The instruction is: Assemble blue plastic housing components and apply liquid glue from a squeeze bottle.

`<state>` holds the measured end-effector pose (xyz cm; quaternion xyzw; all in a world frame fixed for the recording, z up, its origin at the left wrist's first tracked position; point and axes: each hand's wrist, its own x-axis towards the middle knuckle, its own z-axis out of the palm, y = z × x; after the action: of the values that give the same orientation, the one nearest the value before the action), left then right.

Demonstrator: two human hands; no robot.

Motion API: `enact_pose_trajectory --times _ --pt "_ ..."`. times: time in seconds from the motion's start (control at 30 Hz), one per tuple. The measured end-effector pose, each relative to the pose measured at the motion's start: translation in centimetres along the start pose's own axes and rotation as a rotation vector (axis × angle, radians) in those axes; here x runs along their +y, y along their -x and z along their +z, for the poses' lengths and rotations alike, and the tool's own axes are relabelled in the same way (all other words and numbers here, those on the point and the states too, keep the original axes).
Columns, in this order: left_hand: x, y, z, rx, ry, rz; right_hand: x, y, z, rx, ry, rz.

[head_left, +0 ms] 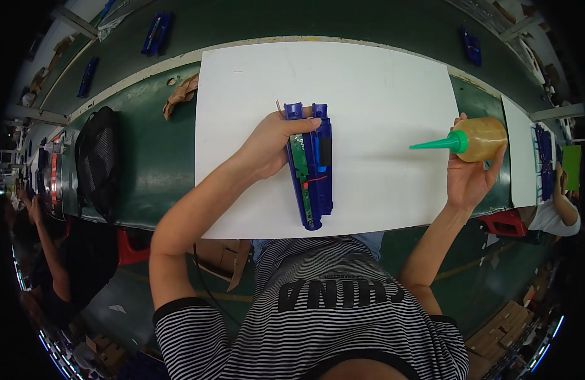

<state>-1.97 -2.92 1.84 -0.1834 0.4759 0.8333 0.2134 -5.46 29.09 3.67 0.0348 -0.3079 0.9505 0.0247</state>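
My left hand [276, 139] is closed around the upper part of a blue plastic housing [325, 183], its thumb lying across the front. Inside the housing are a long green circuit board [300, 163], a black block and a short red wire [316, 180]. A thin wire end sticks out at the top beside my fingers. To the right, my right hand [468, 179] grips a squeeze bottle [484, 139] of amber liquid. The bottle is tipped on its side, and its green pointed nozzle [432, 144] points left, apart from the housing.
A white board [375, 76] covers the green table in front of me. Crumpled brown paper [180, 95] and a black mesh bag [99, 161] lie to the left. More blue housings [156, 33] rest on the dark green surface beyond. People sit at both sides.
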Motion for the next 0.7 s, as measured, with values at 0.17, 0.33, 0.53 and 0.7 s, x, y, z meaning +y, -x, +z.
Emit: enact_pose_trajectory --times 0.17,0.33,0.53,0.7 --pt "0.6 0.1 1.2 0.1 -0.083 -0.085 0.9 1.1 1.9 -0.012 0.092 0.025" --pt "0.8 -0.3 1.3 0.069 -0.152 -0.155 2.1 1.8 3.3 0.005 0.136 0.111" --pt "1.2 -0.1 1.3 -0.051 -0.124 -0.163 2.1 1.4 2.4 0.018 0.012 0.157" --pt "1.1 -0.8 0.8 0.012 -0.057 -0.168 1.3 1.3 1.5 0.069 -0.015 0.129"
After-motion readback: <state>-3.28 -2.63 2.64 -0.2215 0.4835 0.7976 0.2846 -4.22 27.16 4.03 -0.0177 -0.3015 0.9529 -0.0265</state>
